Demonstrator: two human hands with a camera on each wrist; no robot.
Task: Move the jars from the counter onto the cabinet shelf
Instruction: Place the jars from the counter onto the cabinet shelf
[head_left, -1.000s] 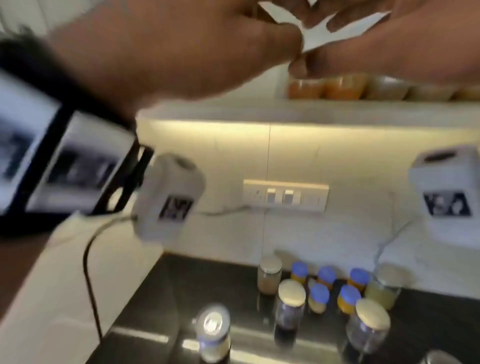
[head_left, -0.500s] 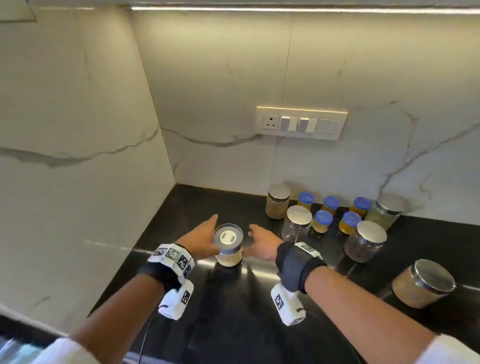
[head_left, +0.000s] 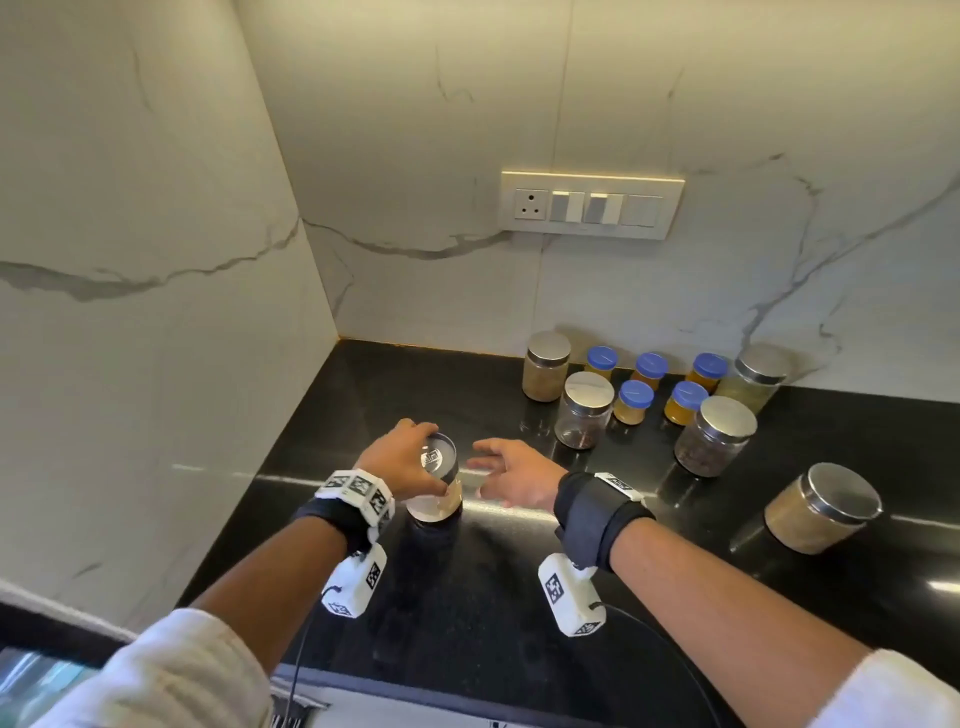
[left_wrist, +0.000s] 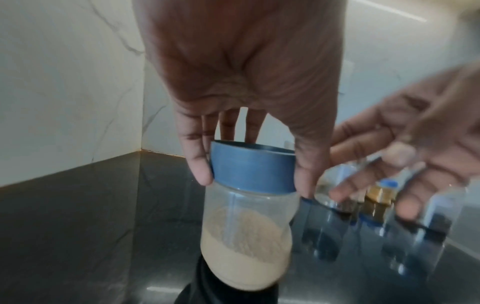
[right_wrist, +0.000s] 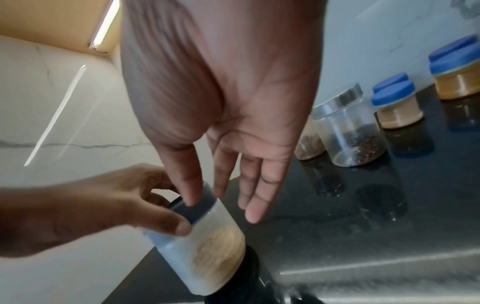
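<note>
**Left hand takes the blue-lidded jar by its lid**

Half a second ago both hands flanked the jar with fingers spread. Now the left hand (head_left: 402, 460) has closed over the top and the right has drawn slightly away from it.

At the left of centre in the head view, the left hand's fingers and thumb curl round the blue lid (left_wrist: 253, 166) of the blue-lidded jar (left_wrist: 246, 242), a clear jar part filled with pale powder. The jar leans in the wrist views. I cannot tell whether its base has left the black counter (head_left: 519, 597).

Just right of it, the right hand (head_left: 511, 473) hovers with fingers straight and loosely spread, holding nothing. Its fingertips are near the lid, possibly brushing it.

Further right, in the middle and right of the frame, the remaining jars (head_left: 652, 395) stand grouped against the marble wall, with one steel-lidded jar (head_left: 821, 506) apart toward the lower right. The cabinet shelf is out of view.

To do this lift well, I judge the lid-only grip is the weak point: if the lid is loose, the body could drop. Bringing the free right hand under or around the body would steady it, and keeping the jar upright would stop the powder shifting.
</note>
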